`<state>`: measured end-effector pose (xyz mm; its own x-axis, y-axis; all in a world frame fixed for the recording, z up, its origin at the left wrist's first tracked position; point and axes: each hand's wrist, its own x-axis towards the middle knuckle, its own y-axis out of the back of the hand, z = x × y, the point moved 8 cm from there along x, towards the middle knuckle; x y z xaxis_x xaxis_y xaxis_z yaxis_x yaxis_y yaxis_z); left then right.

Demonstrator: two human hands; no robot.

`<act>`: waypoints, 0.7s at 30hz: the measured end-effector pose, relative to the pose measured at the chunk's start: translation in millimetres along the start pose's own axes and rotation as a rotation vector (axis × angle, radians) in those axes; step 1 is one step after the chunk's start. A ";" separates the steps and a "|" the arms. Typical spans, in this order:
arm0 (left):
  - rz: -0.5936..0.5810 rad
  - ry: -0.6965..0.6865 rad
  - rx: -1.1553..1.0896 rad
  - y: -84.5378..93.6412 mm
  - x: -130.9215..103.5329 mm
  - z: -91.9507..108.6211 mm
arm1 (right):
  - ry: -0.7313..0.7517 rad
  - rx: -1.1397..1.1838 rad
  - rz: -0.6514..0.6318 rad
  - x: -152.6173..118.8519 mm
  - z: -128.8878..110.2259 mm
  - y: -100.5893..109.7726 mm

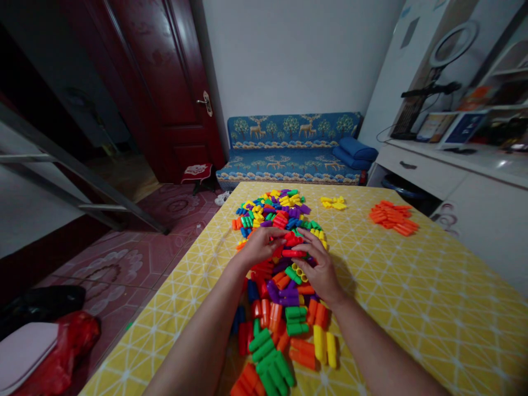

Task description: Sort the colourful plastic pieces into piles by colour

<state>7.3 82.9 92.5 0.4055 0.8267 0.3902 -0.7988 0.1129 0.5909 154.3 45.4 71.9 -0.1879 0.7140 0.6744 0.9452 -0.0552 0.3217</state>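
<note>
Plastic pieces in red, green, yellow, orange, purple and blue lie in a long heap (289,298) down the table. Over the middle of it, my left hand (264,245) has its thumb and fingers closed at a red piece (292,239). My right hand (319,267) faces it from the right, fingers curled round another red piece (293,253) held between thumb and fingers. The fingertips partly hide both pieces.
An orange pile (394,217) lies at the table's right and a small yellow pile (334,203) near the far edge. The tablecloth (412,286) is yellow. Beyond stand a blue sofa (289,159), a door (165,66) and a white cabinet (474,203).
</note>
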 end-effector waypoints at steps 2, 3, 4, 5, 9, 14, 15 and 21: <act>-0.044 -0.008 0.002 -5.2 0.0 -0.9 | -0.007 0.009 -0.002 -0.4 2.4 -0.8; -0.047 0.001 0.001 -6.4 0.2 -3.0 | -0.010 0.003 0.009 -0.9 4.0 -0.3; -0.033 0.017 0.001 -6.0 0.5 -6.1 | -0.010 -0.008 0.033 -1.6 5.5 1.2; 0.000 0.036 0.000 -4.0 0.9 -9.9 | -0.010 -0.023 0.063 -2.4 7.1 3.3; 0.188 0.132 0.024 12.3 0.3 -29.0 | -0.052 -0.042 0.192 -5.7 15.7 12.9; 0.310 0.149 0.151 24.5 -3.4 -39.5 | -0.247 0.054 0.209 -9.2 36.5 13.7; 0.301 0.117 0.169 23.0 -3.5 -37.5 | -0.283 0.072 0.203 -10.2 40.3 12.8; 0.111 0.053 0.340 0.8 -3.8 -36.6 | -0.378 0.133 0.207 -13.8 48.0 11.9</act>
<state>-11.1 100.1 65.7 0.2935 0.8521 0.4333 -0.6394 -0.1620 0.7516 180.9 68.4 34.5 0.0962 0.9036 0.4174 0.9833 -0.1513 0.1009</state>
